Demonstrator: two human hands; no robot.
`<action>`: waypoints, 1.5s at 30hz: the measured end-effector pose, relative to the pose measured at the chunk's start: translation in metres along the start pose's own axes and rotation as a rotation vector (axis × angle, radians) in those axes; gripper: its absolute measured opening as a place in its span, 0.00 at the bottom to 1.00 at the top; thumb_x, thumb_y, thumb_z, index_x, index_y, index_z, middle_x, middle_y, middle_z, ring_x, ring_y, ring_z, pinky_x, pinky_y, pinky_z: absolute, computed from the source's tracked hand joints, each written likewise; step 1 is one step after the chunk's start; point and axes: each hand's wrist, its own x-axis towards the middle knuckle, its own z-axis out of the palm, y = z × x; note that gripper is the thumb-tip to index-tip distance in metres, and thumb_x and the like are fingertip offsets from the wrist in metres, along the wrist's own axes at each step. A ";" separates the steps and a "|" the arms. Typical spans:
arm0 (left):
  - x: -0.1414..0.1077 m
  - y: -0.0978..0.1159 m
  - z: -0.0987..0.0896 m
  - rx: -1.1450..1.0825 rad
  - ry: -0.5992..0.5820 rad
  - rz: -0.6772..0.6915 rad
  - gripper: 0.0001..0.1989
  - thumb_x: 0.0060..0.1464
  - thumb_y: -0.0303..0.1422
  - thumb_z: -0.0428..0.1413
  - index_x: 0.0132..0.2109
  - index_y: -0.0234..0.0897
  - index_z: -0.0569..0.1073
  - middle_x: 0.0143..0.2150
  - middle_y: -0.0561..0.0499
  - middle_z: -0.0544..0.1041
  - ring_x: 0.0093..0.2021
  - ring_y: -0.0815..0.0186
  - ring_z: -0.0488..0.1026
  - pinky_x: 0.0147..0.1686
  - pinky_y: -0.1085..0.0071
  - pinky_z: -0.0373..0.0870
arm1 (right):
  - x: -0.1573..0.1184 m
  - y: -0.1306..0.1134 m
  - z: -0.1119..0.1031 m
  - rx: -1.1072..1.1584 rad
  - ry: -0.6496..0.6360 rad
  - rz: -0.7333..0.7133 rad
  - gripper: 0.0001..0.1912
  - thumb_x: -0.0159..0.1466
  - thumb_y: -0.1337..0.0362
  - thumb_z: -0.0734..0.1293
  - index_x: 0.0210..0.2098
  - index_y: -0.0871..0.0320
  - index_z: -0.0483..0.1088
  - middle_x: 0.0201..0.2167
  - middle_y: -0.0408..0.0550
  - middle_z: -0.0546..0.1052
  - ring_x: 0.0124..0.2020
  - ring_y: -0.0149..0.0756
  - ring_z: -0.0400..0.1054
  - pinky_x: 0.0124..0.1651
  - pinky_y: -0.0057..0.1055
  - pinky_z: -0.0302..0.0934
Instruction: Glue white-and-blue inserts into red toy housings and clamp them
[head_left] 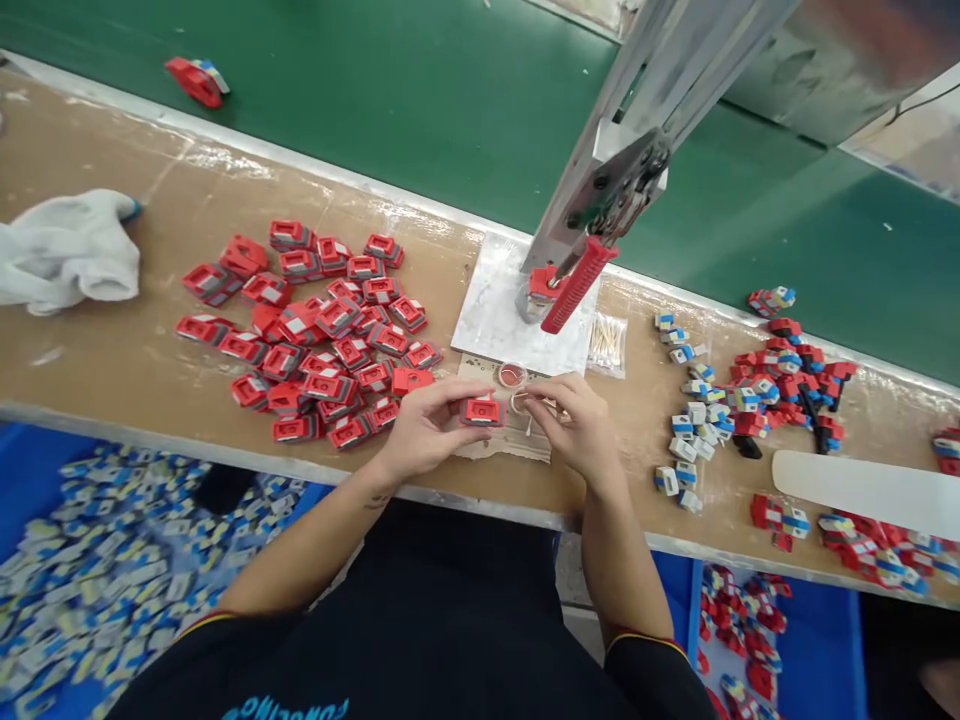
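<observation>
My left hand (427, 427) pinches a red plastic toy part (482, 411) by its ends, with its recessed side turned up. Just to the right, my right hand (574, 420) has its fingers closed on a thin cotton swab (529, 427), whose white tip points down. Between the hands and slightly beyond them stands a small round dish (511, 375) with reddish contents. A strip of cardboard (536, 446) lies under the work. A pack of cotton swabs (606, 345) rests beyond my right hand.
A press with a red handle (581, 285) rises from a pale metal plate (484, 300). Red-grey parts (330, 385) are heaped at left, near a white glove (75, 250). Blue-white pieces (701, 420) and red assemblies lie at right. Filled blue bins (664, 600) stand below; a green belt (375, 110) runs behind.
</observation>
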 end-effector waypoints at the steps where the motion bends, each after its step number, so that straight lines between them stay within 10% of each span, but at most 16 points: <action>1: -0.001 -0.002 0.000 0.074 -0.007 0.059 0.20 0.51 0.37 0.77 0.51 0.38 0.86 0.49 0.40 0.89 0.48 0.55 0.88 0.48 0.64 0.87 | 0.002 0.001 0.001 0.002 -0.004 -0.012 0.07 0.73 0.67 0.71 0.47 0.51 0.81 0.38 0.47 0.85 0.39 0.40 0.78 0.43 0.37 0.74; 20: -0.010 -0.013 0.010 0.442 0.328 0.257 0.17 0.61 0.30 0.70 0.56 0.39 0.81 0.54 0.44 0.86 0.54 0.57 0.86 0.56 0.60 0.85 | -0.004 0.011 0.005 0.101 0.108 0.033 0.08 0.69 0.70 0.75 0.42 0.48 0.81 0.34 0.43 0.87 0.36 0.39 0.77 0.40 0.39 0.73; 30: -0.013 -0.006 0.005 0.454 0.171 0.404 0.19 0.57 0.28 0.72 0.55 0.40 0.81 0.50 0.45 0.88 0.48 0.60 0.87 0.51 0.64 0.85 | -0.018 0.012 0.004 0.280 0.295 0.363 0.04 0.65 0.63 0.76 0.34 0.51 0.78 0.30 0.42 0.83 0.32 0.36 0.75 0.36 0.35 0.66; 45: -0.015 -0.004 0.008 0.394 0.047 0.374 0.21 0.55 0.32 0.75 0.54 0.38 0.82 0.46 0.43 0.89 0.45 0.58 0.89 0.49 0.68 0.86 | -0.008 -0.024 0.002 0.483 0.479 0.193 0.07 0.68 0.61 0.77 0.36 0.51 0.75 0.28 0.42 0.81 0.30 0.37 0.79 0.34 0.37 0.73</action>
